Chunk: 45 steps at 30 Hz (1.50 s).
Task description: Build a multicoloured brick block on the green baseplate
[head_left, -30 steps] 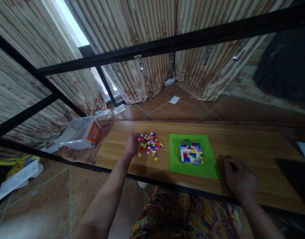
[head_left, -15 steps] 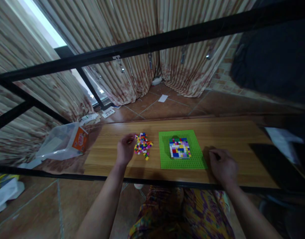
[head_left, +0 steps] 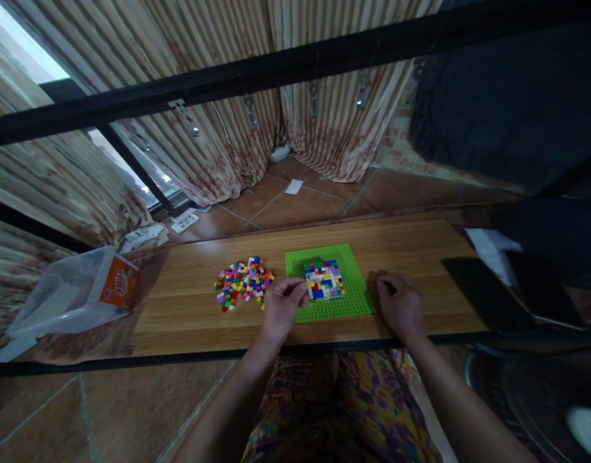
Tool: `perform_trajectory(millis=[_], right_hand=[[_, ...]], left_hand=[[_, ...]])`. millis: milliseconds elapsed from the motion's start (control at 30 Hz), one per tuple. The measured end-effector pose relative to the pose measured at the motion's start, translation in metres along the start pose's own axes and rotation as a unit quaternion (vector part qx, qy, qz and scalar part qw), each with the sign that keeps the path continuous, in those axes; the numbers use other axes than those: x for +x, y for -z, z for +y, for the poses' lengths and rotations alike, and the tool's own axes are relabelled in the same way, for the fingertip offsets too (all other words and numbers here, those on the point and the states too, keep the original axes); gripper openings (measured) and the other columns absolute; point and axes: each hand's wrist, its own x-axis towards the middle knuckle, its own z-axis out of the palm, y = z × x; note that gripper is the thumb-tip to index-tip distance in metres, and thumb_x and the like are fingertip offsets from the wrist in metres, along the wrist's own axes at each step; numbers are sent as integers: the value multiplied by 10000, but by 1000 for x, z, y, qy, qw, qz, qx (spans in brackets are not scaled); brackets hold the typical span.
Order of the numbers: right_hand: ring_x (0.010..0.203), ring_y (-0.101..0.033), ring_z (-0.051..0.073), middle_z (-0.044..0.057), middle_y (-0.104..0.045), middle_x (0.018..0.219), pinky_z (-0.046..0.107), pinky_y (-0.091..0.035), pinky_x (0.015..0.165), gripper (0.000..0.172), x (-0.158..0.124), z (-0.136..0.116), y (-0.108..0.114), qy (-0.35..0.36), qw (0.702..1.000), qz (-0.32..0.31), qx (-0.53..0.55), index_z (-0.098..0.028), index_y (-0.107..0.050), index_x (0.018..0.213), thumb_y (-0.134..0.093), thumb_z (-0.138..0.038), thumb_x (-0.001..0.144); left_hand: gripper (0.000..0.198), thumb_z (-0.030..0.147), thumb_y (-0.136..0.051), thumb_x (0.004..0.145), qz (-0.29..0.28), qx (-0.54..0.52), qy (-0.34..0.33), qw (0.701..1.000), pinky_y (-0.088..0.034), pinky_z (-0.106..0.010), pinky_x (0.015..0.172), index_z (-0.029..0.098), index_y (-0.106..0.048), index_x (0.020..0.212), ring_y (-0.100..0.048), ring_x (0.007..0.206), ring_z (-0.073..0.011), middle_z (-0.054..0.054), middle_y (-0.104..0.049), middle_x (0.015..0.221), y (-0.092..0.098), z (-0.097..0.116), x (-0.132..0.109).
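My left hand (head_left: 283, 305) is over the left edge of the green baseplate (head_left: 355, 302), thumb and fingers pinched together. Anything between those fingertips is too small to make out. Right beside them, a square of many-coloured toy bricks (head_left: 325, 279) sits on the baseplate. A heap of loose toy bricks (head_left: 244, 278) lies on the wood to the left of my left hand. My right hand (head_left: 400, 306) rests on the table at the right of the baseplate, its fingers curled in; what they hold, if anything, is hidden.
The wooden table (head_left: 174, 308) has a dark front edge. On its right end lies a black flat panel (head_left: 485, 294). A clear plastic box (head_left: 73, 292) with an orange label stands at the left. A black bar (head_left: 256, 69) crosses the view above the table.
My left hand has moved right, from the loose bricks to the baseplate, uncovering more of the heap. My right hand stays beside the baseplate. The whole view has shifted to the right.
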Motion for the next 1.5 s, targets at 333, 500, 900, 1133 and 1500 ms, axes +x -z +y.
perform_trajectory(millis=[333,500,900,1133,1500], right_hand=[[834,-632,236,118,-695,891,352,-480,747,324,0,-1,-1,-5,1000,3,2,-178,-689,808,-469,-399,897],[829,-632,236,118,-698,903,354,-483,746,327,0,-2,0,-11,1000,-1,2,-178,-693,818,-471,-405,896],[855,-637,243,127,-697,928,363,-491,770,322,0,-1,0,-13,1000,-3,0,-172,-696,833,-472,-395,895],[838,-633,238,117,-694,890,355,-485,756,305,0,-1,0,-15,1000,1,-4,-179,-691,817,-478,-384,888],[821,-630,230,115,-693,884,356,-491,749,335,0,0,1,-8,1000,-2,7,-182,-691,809,-471,-421,893]], left_hand=[[132,189,-673,732,-52,92,14,994,-514,-222,568,174,-715,857,-629,570,-106,11,-703,680,-9,-3,0],[146,220,-612,842,-36,331,-111,936,-520,-276,762,214,-741,910,-689,795,-150,-29,-758,902,-12,5,-3],[132,260,-637,869,24,405,-174,897,-487,-253,775,250,-757,923,-674,842,-142,-16,-739,956,-19,-5,-6],[99,215,-658,838,-13,333,-189,924,-488,-234,732,235,-753,858,-658,798,-124,-6,-731,895,-15,-12,0],[74,193,-680,798,8,355,-146,923,-457,-217,665,234,-742,794,-622,713,-104,16,-718,837,-22,-5,2]])
